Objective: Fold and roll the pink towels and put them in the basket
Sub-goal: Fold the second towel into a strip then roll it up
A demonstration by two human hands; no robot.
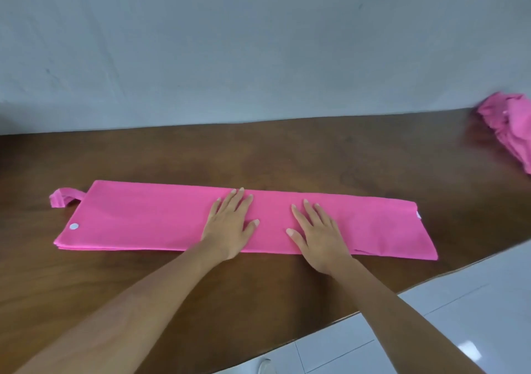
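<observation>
Up against the back, a pale grey-blue wall (258, 43) fills the whole top half of the view. Below it runs a dark brown wooden table (287, 149), and white floor tiles (459, 316) show past its near right edge. Lying across the middle of the table is the pink towel (143, 218), folded into a long flat strip running left to right, with layers showing along the near edge. Way off at the table's far right sits a crumpled pink heap (511, 126), well apart from the folded one. Both hands lie flat on the strip near its middle, palms down, fingers straight and spread, gripping nothing: left hand (230, 227) near right hand (319, 235), not touching. Small stuff: a pink loop (61, 197) sticks out at the towel's far left corner, and a white dot (74, 226) sits near that end.
</observation>
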